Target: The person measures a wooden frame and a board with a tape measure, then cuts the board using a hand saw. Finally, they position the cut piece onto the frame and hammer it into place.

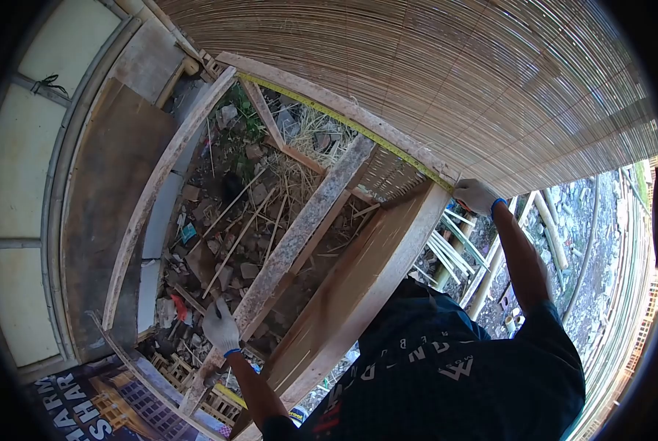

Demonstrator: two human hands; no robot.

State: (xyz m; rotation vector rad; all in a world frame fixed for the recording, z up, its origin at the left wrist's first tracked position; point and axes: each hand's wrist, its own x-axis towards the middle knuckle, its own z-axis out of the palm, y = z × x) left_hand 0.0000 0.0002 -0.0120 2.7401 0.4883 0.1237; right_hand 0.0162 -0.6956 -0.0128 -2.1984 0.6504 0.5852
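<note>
A yellow tape measure [344,121] lies stretched along the far wooden beam [299,84] of a rough timber frame. At the beam's right end, my right hand [476,197], in a pale knit glove, is closed around the end of the tape by the frame corner; the fingers partly hide what is in the grip. My left hand [220,327], gloved too, is beside the middle crossbeam [307,228] at the lower left. Its fingers look stretched out, and I see nothing held in it. A wide board [358,294] runs along the frame side nearest my body.
Rubble, straw and loose sticks [252,228] cover the ground inside the frame. A woven bamboo blind [432,66] hangs beyond it. Brown and cream panels [101,206] stand at left, above a printed banner [116,400]. Bamboo poles [549,228] lie at right.
</note>
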